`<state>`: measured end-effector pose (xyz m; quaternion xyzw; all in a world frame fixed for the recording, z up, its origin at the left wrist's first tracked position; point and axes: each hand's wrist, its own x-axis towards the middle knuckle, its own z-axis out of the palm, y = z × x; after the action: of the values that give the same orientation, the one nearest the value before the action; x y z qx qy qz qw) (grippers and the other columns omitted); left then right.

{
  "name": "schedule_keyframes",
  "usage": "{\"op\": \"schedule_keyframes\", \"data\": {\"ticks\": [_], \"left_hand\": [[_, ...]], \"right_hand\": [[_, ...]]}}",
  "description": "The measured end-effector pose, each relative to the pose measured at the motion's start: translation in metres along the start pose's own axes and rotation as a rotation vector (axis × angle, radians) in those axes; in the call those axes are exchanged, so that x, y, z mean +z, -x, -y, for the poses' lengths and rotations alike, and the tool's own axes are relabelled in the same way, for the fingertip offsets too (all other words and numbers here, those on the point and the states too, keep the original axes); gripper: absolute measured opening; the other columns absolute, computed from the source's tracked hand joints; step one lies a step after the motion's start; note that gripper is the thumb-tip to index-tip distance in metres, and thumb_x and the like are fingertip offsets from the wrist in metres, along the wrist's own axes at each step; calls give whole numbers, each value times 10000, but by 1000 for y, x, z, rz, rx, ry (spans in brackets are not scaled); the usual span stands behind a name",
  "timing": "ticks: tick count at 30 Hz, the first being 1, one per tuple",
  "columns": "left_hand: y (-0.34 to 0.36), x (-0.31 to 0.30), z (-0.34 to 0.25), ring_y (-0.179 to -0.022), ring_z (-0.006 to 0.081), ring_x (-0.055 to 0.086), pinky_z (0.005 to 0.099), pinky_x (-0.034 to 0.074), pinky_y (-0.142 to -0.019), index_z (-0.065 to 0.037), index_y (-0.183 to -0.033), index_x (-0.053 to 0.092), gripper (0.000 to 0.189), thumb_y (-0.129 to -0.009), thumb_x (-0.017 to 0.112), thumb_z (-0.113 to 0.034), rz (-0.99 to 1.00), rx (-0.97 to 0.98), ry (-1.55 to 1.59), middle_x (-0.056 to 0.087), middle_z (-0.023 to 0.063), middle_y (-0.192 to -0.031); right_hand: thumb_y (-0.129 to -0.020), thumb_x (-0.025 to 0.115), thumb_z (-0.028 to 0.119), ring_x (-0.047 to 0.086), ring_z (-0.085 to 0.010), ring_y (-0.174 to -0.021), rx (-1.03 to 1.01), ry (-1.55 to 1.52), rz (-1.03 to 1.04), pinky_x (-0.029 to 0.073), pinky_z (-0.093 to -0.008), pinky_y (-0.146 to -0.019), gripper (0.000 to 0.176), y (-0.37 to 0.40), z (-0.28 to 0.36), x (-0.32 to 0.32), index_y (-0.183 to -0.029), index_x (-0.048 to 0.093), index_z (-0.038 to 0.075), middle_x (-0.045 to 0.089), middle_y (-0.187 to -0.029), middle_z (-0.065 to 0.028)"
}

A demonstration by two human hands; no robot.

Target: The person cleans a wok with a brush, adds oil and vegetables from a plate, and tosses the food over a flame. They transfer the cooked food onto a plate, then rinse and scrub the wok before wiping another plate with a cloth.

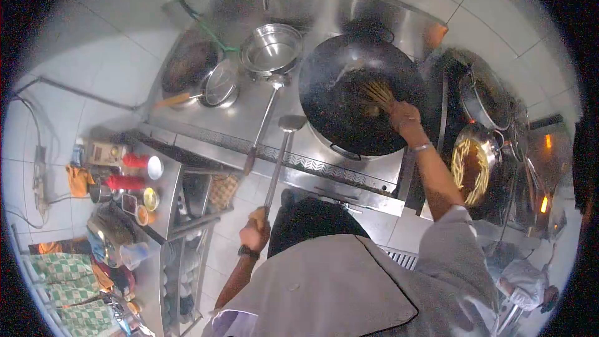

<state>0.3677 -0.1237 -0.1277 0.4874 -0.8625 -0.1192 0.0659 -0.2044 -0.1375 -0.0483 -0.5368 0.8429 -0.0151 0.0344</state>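
My right hand is closed round a bundled bamboo brush, whose bristles are down inside a large dark wok on the steel stove. At the lower left, my left hand grips the handle of a long metal spatula. The flat head of the spatula rests by the wok's left edge. A ladle lies on the stove to the left of the spatula, its bowl near a steel basin.
A strainer and another dark pan are at the back left. Red bottles and small containers stand on the left counter. On the right is a pan of pale strips. Another person is at the lower right.
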Motion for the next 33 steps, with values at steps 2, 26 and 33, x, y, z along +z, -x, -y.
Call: {"op": "schedule_keyframes", "data": {"ticks": [2,26,33], "left_hand": [[-17,30,10,-620,365,612,444,491,-509,-50,-1091,544,420,-818,623,-359,-19,-21,51,618,197,-797],[-99,-15,-60,-856,264,617,391,476,-739,-16,-1118,566,528,-982,335,-471,464,-555,1277,639,165,-981],[-171,-15,-206,-804,195,607,332,493,-707,-49,-1035,569,643,-938,267,-609,1053,-220,1970,640,119,-975]], "right_hand": [[-843,523,266,660,-342,-840,-133,-5,-135,534,-444,-696,217,26,5,-11,-945,679,155,690,-887,-155],[-757,687,433,631,-352,-934,-446,283,-214,517,-444,-800,419,37,24,-60,-955,681,64,664,-979,-165],[-769,668,407,648,-354,-885,-21,-235,14,527,-415,-792,375,-2,110,-32,-981,683,99,674,-894,-183]]}}
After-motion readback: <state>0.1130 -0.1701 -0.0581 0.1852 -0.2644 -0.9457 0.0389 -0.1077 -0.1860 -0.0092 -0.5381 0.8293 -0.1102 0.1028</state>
